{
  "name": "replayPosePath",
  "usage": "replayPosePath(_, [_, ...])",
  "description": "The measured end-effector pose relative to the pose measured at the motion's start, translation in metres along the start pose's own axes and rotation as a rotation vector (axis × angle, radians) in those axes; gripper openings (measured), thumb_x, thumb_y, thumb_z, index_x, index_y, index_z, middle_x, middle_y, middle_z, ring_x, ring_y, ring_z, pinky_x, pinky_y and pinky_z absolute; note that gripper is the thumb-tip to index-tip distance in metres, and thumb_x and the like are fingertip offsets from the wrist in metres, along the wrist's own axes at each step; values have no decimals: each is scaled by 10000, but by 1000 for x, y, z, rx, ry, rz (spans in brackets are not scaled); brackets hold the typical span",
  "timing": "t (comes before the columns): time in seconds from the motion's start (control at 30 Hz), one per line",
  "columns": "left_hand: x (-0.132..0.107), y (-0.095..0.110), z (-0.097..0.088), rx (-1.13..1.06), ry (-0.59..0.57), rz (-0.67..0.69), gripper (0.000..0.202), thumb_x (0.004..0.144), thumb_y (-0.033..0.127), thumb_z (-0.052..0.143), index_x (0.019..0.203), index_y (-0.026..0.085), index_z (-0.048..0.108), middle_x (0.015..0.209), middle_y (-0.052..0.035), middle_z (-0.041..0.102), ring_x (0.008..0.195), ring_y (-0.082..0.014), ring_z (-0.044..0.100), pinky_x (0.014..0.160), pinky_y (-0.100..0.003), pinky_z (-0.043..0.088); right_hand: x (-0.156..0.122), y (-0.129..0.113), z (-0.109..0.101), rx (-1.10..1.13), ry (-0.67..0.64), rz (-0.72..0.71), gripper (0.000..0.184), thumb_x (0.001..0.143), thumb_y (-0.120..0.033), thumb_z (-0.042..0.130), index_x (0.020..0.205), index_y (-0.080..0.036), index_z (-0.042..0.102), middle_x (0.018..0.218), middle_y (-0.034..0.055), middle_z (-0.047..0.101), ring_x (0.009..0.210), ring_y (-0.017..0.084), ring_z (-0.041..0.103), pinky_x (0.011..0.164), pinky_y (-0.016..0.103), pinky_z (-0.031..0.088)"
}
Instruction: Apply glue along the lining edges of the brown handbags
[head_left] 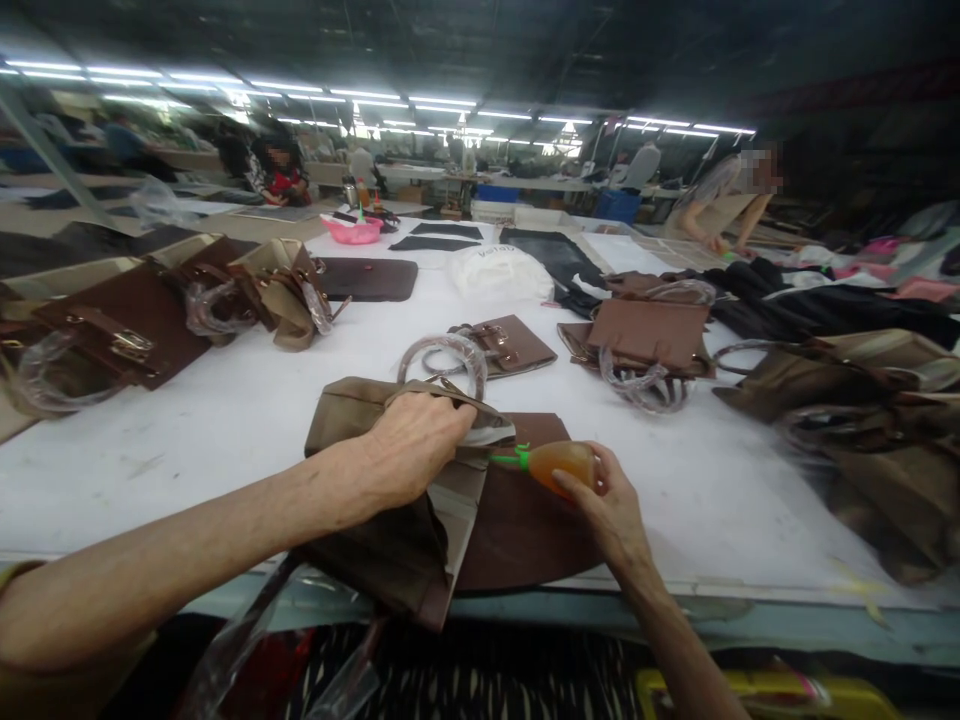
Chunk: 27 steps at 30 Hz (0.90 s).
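Note:
My left hand is closed on the top edge of a taupe handbag that lies at the front of the white table and hangs over its edge. My right hand grips a small orange squeeze bottle. Its green nozzle points left and touches the bag's opening by my left fingers. Under the bag lies a dark brown rounded leather panel. The bag's plastic-wrapped handle arches just behind my left hand.
Brown and taupe handbags with wrapped handles lie at the left, centre and right, with more piled at far right. Dark leather panels, a white cloth bag and a pink bowl sit farther back. People work at distant tables.

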<state>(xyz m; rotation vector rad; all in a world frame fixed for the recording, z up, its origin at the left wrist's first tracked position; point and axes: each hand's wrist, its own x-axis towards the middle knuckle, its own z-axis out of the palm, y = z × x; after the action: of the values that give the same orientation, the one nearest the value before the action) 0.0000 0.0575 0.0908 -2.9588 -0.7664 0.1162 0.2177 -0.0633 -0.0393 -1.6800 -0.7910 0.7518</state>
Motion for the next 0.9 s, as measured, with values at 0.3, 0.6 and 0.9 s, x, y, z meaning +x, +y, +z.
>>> replayPosePath(0.3, [-8, -1, 5, -2, -16, 43, 121, 751, 182, 550, 848, 167, 479, 722, -50, 595, 665, -254, 591, 541, -356, 454, -6, -7, -4, -3, -66, 58, 529, 678, -447, 698, 1093, -188, 495, 807, 18, 597, 556, 154, 524, 401, 236, 432])
replayPosePath(0.6, [-14, 0, 5, -2, -53, 30, 93, 774, 158, 494, 862, 164, 466, 723, -52, 581, 675, -228, 583, 557, -326, 437, -20, -10, -6, -4, -91, 125, 521, 668, -444, 684, 1081, -189, 493, 783, 9, 615, 459, 147, 533, 379, 252, 400])
replayPosePath(0.9, [-22, 4, 6, -28, -83, 23, 110, 776, 136, 466, 882, 168, 460, 710, -43, 570, 638, -232, 573, 524, -332, 428, -29, -10, -6, -6, -93, 155, 497, 674, -452, 676, 1055, -191, 495, 749, 3, 620, 408, 141, 512, 365, 256, 390])
